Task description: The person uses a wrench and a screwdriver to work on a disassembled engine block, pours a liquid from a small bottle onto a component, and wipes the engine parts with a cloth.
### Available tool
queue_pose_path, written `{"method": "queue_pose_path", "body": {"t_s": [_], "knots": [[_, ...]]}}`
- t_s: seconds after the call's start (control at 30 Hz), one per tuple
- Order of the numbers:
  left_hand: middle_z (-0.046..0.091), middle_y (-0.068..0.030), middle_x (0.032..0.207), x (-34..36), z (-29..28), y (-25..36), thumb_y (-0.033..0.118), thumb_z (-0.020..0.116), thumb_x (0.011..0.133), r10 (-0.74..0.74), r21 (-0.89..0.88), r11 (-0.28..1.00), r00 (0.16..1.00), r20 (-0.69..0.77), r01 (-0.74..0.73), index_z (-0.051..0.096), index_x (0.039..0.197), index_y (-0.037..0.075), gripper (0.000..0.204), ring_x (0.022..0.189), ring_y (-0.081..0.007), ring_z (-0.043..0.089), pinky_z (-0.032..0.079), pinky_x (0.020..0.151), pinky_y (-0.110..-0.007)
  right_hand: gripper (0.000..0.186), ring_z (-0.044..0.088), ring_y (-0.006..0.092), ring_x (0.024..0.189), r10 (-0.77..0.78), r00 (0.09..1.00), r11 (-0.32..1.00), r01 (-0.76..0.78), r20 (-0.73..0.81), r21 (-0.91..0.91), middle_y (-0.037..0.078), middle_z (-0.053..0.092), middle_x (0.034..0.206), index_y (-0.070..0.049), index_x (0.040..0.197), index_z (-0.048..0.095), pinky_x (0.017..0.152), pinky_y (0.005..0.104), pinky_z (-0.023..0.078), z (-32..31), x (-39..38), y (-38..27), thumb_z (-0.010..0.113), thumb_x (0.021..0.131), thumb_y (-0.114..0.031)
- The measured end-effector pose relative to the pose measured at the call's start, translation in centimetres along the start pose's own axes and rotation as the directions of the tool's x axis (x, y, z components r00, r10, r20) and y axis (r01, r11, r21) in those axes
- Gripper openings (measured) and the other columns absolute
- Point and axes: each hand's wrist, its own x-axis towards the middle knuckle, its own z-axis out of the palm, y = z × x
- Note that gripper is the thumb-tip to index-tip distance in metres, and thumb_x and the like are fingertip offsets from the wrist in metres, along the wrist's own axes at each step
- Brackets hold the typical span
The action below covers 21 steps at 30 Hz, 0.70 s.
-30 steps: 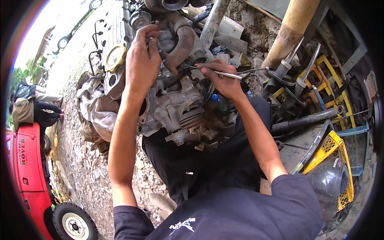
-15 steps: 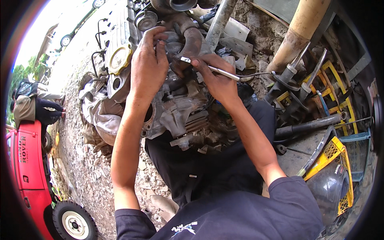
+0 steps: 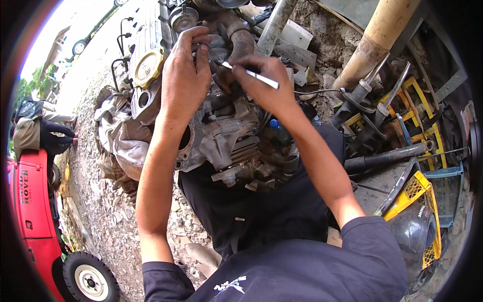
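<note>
An engine with grimy metal castings lies before me. My right hand is closed round a slim silver wrench, whose pale tip points at the engine beside a rusty curved pipe. My left hand is at the engine's upper part, fingers bent and thumb drawn toward them, close to a round metal canister. What those fingers hold, if anything, is hidden. Left of that hand is a yellow-rimmed oil cap on the engine cover.
A grey cloth hangs at the engine's left. On the right stand a bamboo post, shock absorbers, a yellow crate and a blue basket. A red vehicle and a bystander are at far left, across gravel.
My right hand has shifted slightly up and left and turned, swinging the wrench's handle end up and left. My left hand stays at nearly the same spot on the engine.
</note>
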Motion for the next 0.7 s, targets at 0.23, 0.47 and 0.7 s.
{"method": "queue_pose_path", "body": {"t_s": [0.23,0.47,0.7], "knots": [[0.07,-0.0175,0.111,-0.1,-0.1,0.0,0.004,0.052,0.097,-0.015,-0.003,1.0,1.0,-0.009,0.015,0.057,0.125,0.002,0.028,0.104,-0.0357,0.067,0.052,0.09,-0.041,0.026,0.068,0.0138,0.071,0.168,0.986,0.986,-0.168,-0.005,0.014,0.013,0.073,0.083,0.002,0.108,0.074,0.067,0.0307,0.052,-0.6,-4.4,-3.1,0.065,0.089,-0.014],[0.07,-0.0173,0.111,0.0,-0.2,0.1,0.004,0.053,0.098,-0.027,-0.015,1.0,1.0,-0.003,0.027,0.056,0.126,0.003,0.028,0.105,-0.0355,0.067,0.052,0.09,-0.041,0.025,0.067,0.0109,0.076,0.24,0.971,0.933,-0.23,-0.002,0.276,0.012,0.073,0.08,0.005,0.104,0.073,0.07,0.0288,0.053,0.3,0.9,-1.8,0.063,0.091,-0.015],[0.069,-0.017,0.11,-0.1,-0.3,-0.1,0.004,0.053,0.098,-0.024,-0.033,0.999,0.999,-0.029,0.023,0.056,0.125,0.003,0.027,0.105,-0.0356,0.067,0.052,0.091,-0.041,0.024,0.062,0.0082,0.069,0.2,0.974,0.975,-0.188,-0.108,0.115,0.011,0.069,0.075,0.004,0.105,0.074,0.064,0.0276,0.05,1.6,-4.9,-3.2,0.061,0.092,-0.011]]}}
